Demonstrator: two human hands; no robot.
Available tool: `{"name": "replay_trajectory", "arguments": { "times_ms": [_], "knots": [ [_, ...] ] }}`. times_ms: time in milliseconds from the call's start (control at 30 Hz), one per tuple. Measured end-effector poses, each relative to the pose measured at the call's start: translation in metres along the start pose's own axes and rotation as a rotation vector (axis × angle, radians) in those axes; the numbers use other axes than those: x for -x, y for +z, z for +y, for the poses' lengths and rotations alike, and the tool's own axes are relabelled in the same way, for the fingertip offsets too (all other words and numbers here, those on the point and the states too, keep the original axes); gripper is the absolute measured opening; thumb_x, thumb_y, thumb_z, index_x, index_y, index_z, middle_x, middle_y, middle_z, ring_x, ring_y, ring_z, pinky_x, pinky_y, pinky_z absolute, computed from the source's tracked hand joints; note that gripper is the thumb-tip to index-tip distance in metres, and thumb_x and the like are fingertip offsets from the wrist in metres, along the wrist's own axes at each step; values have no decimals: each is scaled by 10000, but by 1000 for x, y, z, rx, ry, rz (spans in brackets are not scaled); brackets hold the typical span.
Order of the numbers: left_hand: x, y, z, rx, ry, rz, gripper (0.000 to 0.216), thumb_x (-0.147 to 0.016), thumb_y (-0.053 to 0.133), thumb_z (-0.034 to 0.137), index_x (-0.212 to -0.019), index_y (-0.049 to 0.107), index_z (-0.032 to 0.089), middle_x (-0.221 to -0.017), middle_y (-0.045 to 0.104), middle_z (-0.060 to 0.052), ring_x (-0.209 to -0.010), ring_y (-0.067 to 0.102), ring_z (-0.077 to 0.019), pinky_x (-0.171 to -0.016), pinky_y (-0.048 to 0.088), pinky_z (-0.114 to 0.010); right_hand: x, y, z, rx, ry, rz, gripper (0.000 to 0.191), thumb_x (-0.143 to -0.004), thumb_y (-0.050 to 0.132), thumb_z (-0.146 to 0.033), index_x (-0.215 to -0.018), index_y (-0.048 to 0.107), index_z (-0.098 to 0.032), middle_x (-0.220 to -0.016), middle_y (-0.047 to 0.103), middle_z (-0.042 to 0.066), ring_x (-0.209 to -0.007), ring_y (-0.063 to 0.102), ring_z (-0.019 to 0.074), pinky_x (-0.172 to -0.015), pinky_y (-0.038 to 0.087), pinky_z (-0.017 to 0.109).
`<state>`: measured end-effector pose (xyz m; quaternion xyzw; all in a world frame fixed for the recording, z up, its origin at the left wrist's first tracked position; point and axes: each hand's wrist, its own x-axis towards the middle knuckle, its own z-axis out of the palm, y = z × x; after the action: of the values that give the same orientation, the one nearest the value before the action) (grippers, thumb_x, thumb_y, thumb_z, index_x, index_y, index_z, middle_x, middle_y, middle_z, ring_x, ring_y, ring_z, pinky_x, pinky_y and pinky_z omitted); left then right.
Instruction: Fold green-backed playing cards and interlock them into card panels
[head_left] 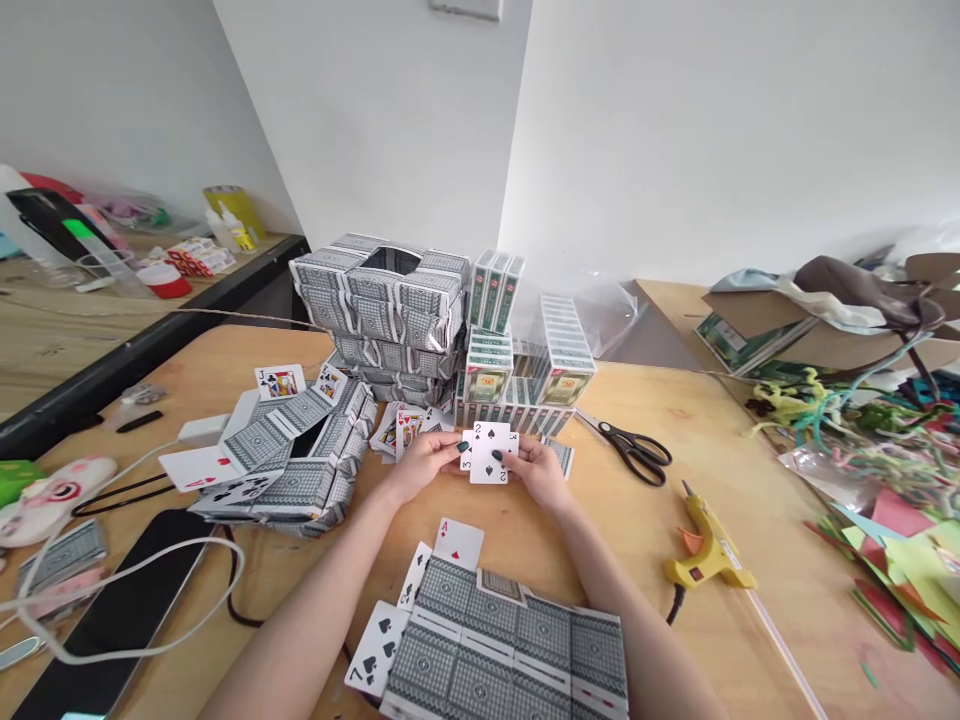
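Observation:
My left hand and my right hand meet above the table, each pinching a side of a few playing cards. An upright two of spades faces me in front, crossing a sideways three behind it. Below my hands, near the table's front edge, lies a panel of joined playing cards with grey patterned backs. An ace of diamonds and a seven of spades stick out from its far and left edges. Behind my left hand, loose face cards lie in a pile.
Boxes built of cards are stacked against the wall beside packed card decks. A card-covered piece lies left. Black scissors and a yellow glue gun lie right. A phone and white cable are at the left.

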<state>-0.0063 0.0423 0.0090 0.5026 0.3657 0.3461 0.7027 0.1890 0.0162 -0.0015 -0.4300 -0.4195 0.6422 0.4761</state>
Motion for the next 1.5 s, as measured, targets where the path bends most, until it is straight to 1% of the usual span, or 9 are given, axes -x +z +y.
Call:
{"name": "replay_trajectory", "arguments": {
  "times_ms": [233,500,700,867,967,1133,1500],
  "knots": [
    [-1,-4,0,2,-25,-43,293,-713,654,337,-951,682,169,-934,689,-64,-813,633,-184,-767,501,-337,-1,-2,1,10,15,17,392,-547,748,-477,-761,652,-161,-755,715,59,-650,661,223,-613,526,351],
    [-1,-4,0,-34,-31,-57,297,-701,666,346,-940,690,169,-953,689,-61,-830,628,-182,-809,485,-336,0,-2,0,22,3,18,430,-520,764,-457,-823,685,-162,-720,714,59,-644,665,237,-601,533,364],
    [-2,3,4,-134,16,-71,275,-713,660,334,-934,693,173,-903,698,-47,-833,627,-183,-831,476,-332,-1,-4,2,86,-26,48,400,-542,732,-507,-740,691,-161,-722,715,74,-642,662,243,-608,533,372],
    [-4,11,3,-132,7,-3,287,-676,692,323,-909,691,155,-876,703,-50,-784,636,-180,-798,494,-330,0,-2,4,149,-44,76,383,-547,732,-501,-712,689,-158,-724,715,82,-631,660,240,-593,529,361],
    [-6,15,1,-109,-25,53,293,-651,710,322,-885,691,146,-852,704,-51,-774,640,-179,-782,505,-330,0,0,3,166,-46,100,400,-540,735,-497,-741,694,-153,-734,717,84,-644,662,245,-611,534,368],
    [-8,17,-2,-64,-61,130,298,-589,750,331,-817,703,146,-765,704,-32,-717,644,-177,-768,518,-343,1,1,3,119,-34,94,419,-519,755,-474,-792,706,-160,-728,718,75,-640,663,254,-610,539,384],
    [-11,18,-6,-86,-77,236,268,-566,762,335,-740,711,138,-652,681,-24,-650,637,-187,-713,535,-361,0,0,0,77,0,81,385,-501,775,-427,-775,707,-165,-684,714,51,-611,657,234,-582,527,356]
  ]
}}
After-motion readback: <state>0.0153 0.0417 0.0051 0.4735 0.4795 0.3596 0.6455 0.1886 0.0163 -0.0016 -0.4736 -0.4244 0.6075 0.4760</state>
